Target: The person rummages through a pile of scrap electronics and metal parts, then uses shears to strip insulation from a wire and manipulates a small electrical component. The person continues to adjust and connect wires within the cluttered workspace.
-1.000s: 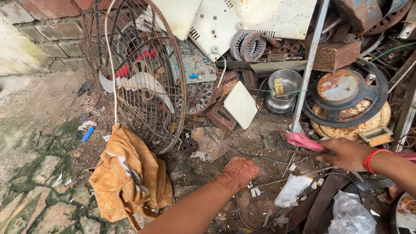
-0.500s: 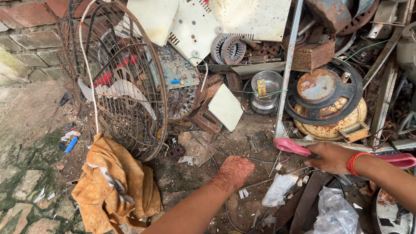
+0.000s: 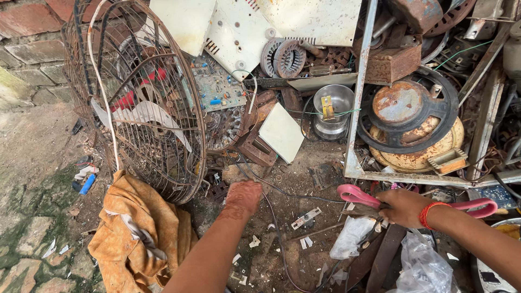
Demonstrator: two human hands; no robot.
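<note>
While crouched this low over the dirt floor (image 3: 49,141), easy to get cut, with rusty edges on every side. Could snag the left hand (image 3: 244,196) on the wire fan cage (image 3: 146,97) just to its left, or on the broken scrap lying just beyond it. Cannot tell whether that hand grips anything: shows only its back, fingers turned down and hidden, close over the ground beside a thin black cable (image 3: 275,222). Could catch or tug that cable, running as it does close past the right of the wrist toward the near edge. Right hand (image 3: 399,208) clenched around the pink-handled tool (image 3: 355,193), one pink loop sticking out left of the fist, the other out past the wrist and its red thread band (image 3: 426,214). Could slip in that grip, to judge by the dust all round. Tool well apart from the left hand, off to its right, just near of the grey metal frame (image 3: 358,108) and the rusty speaker (image 3: 401,103), with a white plastic bag (image 3: 353,236) right below. Orange cloth (image 3: 135,233) heaped at near left, touching neither hand.
</note>
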